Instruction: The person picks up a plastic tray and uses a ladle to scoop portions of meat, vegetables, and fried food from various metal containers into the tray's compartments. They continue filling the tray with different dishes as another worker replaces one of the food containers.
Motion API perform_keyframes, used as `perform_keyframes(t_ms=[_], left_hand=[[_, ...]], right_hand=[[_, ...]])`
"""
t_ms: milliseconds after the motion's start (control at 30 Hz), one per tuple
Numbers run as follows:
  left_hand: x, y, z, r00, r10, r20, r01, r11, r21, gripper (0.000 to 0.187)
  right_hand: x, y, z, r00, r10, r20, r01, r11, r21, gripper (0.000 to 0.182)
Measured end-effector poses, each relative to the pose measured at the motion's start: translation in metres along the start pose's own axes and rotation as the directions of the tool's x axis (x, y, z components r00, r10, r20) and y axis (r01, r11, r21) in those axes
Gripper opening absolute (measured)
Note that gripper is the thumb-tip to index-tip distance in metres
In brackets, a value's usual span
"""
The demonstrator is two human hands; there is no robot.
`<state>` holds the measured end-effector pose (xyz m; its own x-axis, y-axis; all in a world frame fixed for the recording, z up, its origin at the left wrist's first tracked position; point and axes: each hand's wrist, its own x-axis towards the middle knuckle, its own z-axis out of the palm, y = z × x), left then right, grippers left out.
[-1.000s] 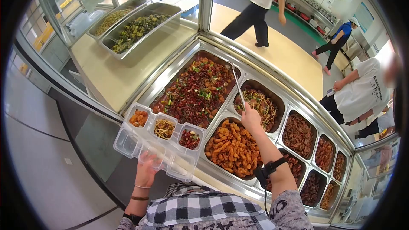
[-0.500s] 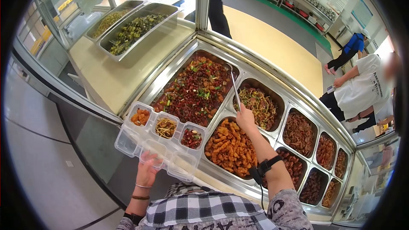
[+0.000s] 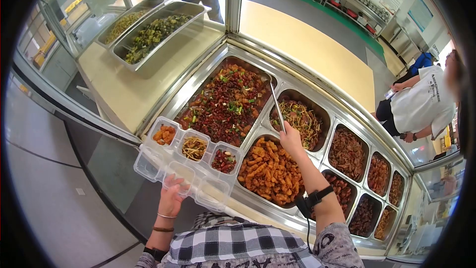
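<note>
My left hand (image 3: 173,192) grips the near edge of a clear plastic compartment container (image 3: 163,171), fingers curled against its underside. Three of its compartments hold food: orange fried pieces (image 3: 164,134), a noodle-like dish (image 3: 194,148) and a red chili dish (image 3: 224,162). My right hand (image 3: 291,141) is closed round the metal handle of a long serving spoon (image 3: 277,106). The spoon's far end is at the right corner of the large chili pan (image 3: 225,101); its bowl cannot be made out. Below my right hand lies a pan of fried strips (image 3: 270,171).
More food pans (image 3: 349,154) run to the right along the steel counter. Two deep trays (image 3: 158,32) stand on the ledge at upper left. Glass panels and a frame post (image 3: 233,2) border the counter. A person in a white shirt (image 3: 421,99) stands beyond, right.
My right hand has moved slightly right and down with the spoon. The container stays nearly still. One person in the background has shifted left; the white-shirted person at right has also moved.
</note>
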<state>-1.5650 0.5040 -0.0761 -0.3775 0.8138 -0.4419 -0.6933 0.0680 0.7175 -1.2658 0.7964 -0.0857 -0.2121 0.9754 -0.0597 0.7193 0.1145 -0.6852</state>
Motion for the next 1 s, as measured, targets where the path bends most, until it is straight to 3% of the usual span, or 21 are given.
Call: perform_keyframes(t_ms=[67,200,267,300,367,400,467,633,700,733,833,900,933,1000], left_hand=[[0.0,0.0,0.0,1.0,-0.006,0.001,0.006,1.0,-0.009,0.046],[-0.001,-0.001,-0.002,1.0,0.003,0.011,-0.003,1.0,-0.004,0.047],[-0.001,-0.001,-0.002,1.0,0.008,0.011,-0.008,1.0,0.006,0.048],[0.0,-0.002,-0.002,1.0,0.006,0.014,-0.006,1.0,0.004,0.048],[0.001,-0.003,-0.002,1.0,-0.011,0.003,0.012,1.0,-0.003,0.047],[0.001,-0.002,-0.001,1.0,-0.012,0.003,0.012,1.0,-0.004,0.047],[0.001,-0.001,0.0,0.999,-0.02,0.033,0.02,1.0,-0.003,0.046],[0.0,-0.001,-0.002,0.999,-0.01,0.04,0.011,1.0,-0.019,0.046],[-0.001,0.0,-0.003,0.999,-0.006,0.041,0.007,1.0,-0.023,0.046],[-0.001,0.0,-0.003,0.999,-0.005,0.034,0.006,1.0,-0.022,0.046],[-0.003,-0.001,-0.004,1.0,-0.002,0.029,0.002,1.0,-0.023,0.045],[-0.001,-0.001,-0.003,0.999,0.002,0.036,-0.001,1.0,-0.024,0.045],[-0.001,-0.001,-0.003,0.999,-0.004,0.033,0.005,1.0,-0.026,0.045],[0.0,-0.002,-0.002,0.999,-0.012,0.032,0.013,1.0,-0.027,0.045]], right_hand=[[0.009,0.003,0.008,0.998,0.024,0.061,-0.014,0.989,-0.147,0.042],[0.013,0.007,0.019,0.995,-0.047,0.091,0.058,0.992,-0.114,0.044],[0.0,-0.015,0.005,0.995,-0.007,0.095,0.001,0.998,0.069,0.045],[-0.006,-0.021,-0.005,0.996,-0.005,0.093,-0.001,0.998,0.066,0.045],[-0.014,-0.028,-0.019,0.97,0.155,0.188,-0.199,0.949,0.246,0.045],[-0.014,-0.026,-0.02,0.97,0.155,0.187,-0.199,0.949,0.244,0.045],[-0.013,-0.018,-0.02,0.999,-0.031,0.026,0.028,0.995,0.099,0.044],[0.01,0.004,0.001,1.0,-0.022,0.016,0.022,0.999,-0.038,0.044],[0.012,0.005,0.008,0.997,-0.019,0.08,0.041,0.958,-0.284,0.044],[0.012,0.005,0.009,0.997,-0.019,0.081,0.042,0.958,-0.283,0.044],[0.007,0.007,0.009,0.992,-0.076,0.103,0.093,0.981,-0.172,0.043],[0.004,0.009,0.004,0.988,0.013,0.151,-0.034,0.99,0.136,0.04],[-0.001,0.001,-0.004,0.989,0.014,0.15,-0.035,0.99,0.134,0.04],[-0.014,-0.022,-0.026,0.945,0.146,0.293,-0.245,0.91,0.336,0.039]])
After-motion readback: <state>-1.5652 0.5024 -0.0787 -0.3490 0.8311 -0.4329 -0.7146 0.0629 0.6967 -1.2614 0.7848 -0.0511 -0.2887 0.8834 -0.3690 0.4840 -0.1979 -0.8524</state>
